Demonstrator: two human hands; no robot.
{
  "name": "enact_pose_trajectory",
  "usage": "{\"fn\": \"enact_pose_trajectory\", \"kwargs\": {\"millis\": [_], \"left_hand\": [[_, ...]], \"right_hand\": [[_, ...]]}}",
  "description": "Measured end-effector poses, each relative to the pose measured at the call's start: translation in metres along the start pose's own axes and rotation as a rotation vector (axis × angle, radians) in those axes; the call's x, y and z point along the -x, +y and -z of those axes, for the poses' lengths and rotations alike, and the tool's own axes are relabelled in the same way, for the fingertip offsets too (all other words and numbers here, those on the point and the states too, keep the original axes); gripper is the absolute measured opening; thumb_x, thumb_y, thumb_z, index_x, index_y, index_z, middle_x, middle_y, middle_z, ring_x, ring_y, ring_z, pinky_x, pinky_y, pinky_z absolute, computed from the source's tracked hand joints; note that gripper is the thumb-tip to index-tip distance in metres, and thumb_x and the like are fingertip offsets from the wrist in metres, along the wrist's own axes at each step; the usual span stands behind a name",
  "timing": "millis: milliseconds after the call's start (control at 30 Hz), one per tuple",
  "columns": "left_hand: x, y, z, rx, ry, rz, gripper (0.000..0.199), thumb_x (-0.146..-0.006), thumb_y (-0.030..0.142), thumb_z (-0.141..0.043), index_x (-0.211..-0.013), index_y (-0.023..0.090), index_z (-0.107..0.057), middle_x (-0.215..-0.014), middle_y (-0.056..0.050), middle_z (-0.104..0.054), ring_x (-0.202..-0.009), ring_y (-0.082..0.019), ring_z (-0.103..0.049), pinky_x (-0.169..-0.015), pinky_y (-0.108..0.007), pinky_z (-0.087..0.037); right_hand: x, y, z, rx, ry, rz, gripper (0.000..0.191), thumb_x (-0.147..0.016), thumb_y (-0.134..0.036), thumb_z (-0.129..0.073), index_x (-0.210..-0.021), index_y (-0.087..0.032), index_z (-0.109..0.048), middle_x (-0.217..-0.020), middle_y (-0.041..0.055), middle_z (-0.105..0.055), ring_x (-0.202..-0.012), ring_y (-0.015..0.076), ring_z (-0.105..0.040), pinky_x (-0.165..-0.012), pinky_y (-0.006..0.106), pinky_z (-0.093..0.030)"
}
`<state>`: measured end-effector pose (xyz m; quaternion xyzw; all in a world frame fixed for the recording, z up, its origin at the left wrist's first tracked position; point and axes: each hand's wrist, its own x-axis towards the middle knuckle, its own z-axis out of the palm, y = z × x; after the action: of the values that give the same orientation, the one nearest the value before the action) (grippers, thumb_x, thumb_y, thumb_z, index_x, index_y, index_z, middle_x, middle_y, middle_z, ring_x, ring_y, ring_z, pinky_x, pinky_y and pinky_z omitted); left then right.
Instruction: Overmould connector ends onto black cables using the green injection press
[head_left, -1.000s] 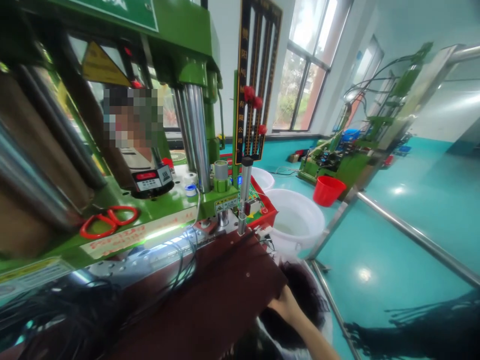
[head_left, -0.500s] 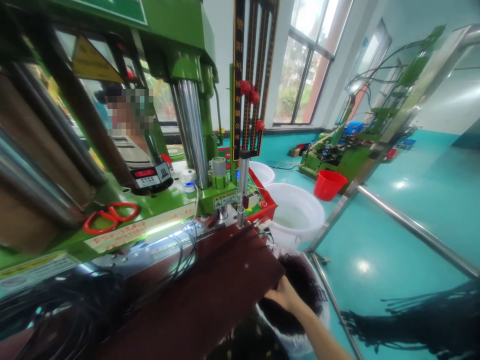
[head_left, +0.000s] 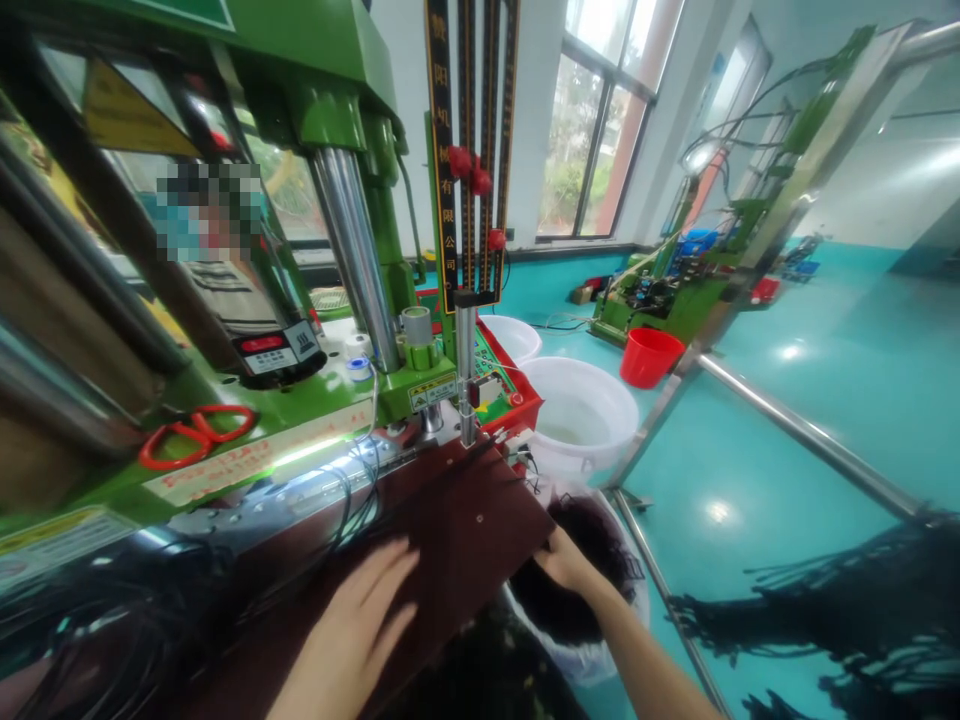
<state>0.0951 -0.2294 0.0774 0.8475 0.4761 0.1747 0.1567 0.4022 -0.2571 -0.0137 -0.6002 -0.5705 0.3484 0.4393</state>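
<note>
My left hand is over the dark red-brown board, palm down, with its fingers stretched out and apart. Nothing is held in it; whether it touches the board I cannot tell. At the board's right corner my right hand is closed on the edge, its fingertips partly hidden. Thin black cords lie in a bundle along the board's left part, and a few run up onto the shiny metal plate of the green press. Beneath my right hand, dark strands fill a white-lined bin.
Red-handled scissors lie on the press bed. A red control box and a white tub stand beyond the board. On the right are a metal frame, hanging black cords and a red bucket. Another person is behind the press.
My left hand has come into view over the board from below. My right hand stays at the board's corner. The whole view has shifted slightly.
</note>
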Motion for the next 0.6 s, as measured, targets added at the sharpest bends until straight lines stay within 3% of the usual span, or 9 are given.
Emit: {"fn": "enact_pose_trajectory", "kwargs": {"millis": [67, 200, 400, 500, 600], "left_hand": [[-0.046, 0.006, -0.016, -0.162, 0.052, -0.159, 0.043, -0.079, 0.029, -0.045, -0.121, 0.019, -0.046, -0.132, -0.01, -0.042, -0.118, -0.025, -0.041, -0.097, -0.041, -0.037], [-0.103, 0.015, -0.026, -0.444, -0.044, -0.134, 0.038, -0.082, 0.021, -0.037, -0.116, 0.008, -0.047, -0.111, -0.02, -0.054, -0.1, -0.029, -0.052, -0.082, -0.043, -0.043], [-0.13, 0.019, -0.021, -0.418, -0.3, -0.084, 0.03, -0.077, 0.006, -0.028, -0.092, 0.005, -0.054, -0.086, -0.02, -0.059, -0.081, -0.028, -0.059, -0.071, -0.04, -0.043], [-0.136, 0.015, -0.02, -0.334, -0.349, -0.115, 0.023, -0.073, 0.009, -0.035, -0.087, 0.008, -0.053, -0.078, -0.015, -0.061, -0.074, -0.025, -0.06, -0.07, -0.036, -0.042], [-0.133, 0.011, -0.011, -0.212, -0.339, -0.129, 0.019, -0.078, 0.017, -0.034, -0.087, 0.013, -0.051, -0.079, -0.009, -0.061, -0.073, -0.02, -0.059, -0.07, -0.031, -0.041]], "right_hand": [[0.001, -0.001, 0.002, 0.016, 0.044, 0.055, 0.058, -0.061, -0.004, -0.044, -0.117, -0.018, -0.049, -0.118, 0.0066, -0.055, -0.114, 0.0225, -0.045, -0.101, 0.043, -0.028], [0.012, 0.001, 0.018, 0.035, 0.15, 0.016, 0.066, -0.059, -0.002, -0.041, -0.124, -0.017, -0.042, -0.118, 0.0077, -0.054, -0.109, 0.02, -0.05, -0.099, 0.041, -0.032], [0.022, -0.002, 0.039, 0.045, 0.34, -0.016, 0.055, -0.065, -0.007, -0.041, -0.118, -0.018, -0.047, -0.11, 0.0069, -0.058, -0.094, 0.0192, -0.057, -0.091, 0.04, -0.042], [0.022, -0.022, 0.043, 0.038, 0.396, 0.036, 0.049, -0.068, -0.008, -0.041, -0.114, -0.019, -0.05, -0.109, 0.0068, -0.057, -0.096, 0.0196, -0.056, -0.091, 0.039, -0.042], [0.023, -0.054, 0.04, 0.021, 0.412, 0.121, 0.039, -0.07, -0.009, -0.042, -0.106, -0.02, -0.056, -0.106, 0.0067, -0.058, -0.099, 0.0205, -0.054, -0.092, 0.038, -0.04]]}}
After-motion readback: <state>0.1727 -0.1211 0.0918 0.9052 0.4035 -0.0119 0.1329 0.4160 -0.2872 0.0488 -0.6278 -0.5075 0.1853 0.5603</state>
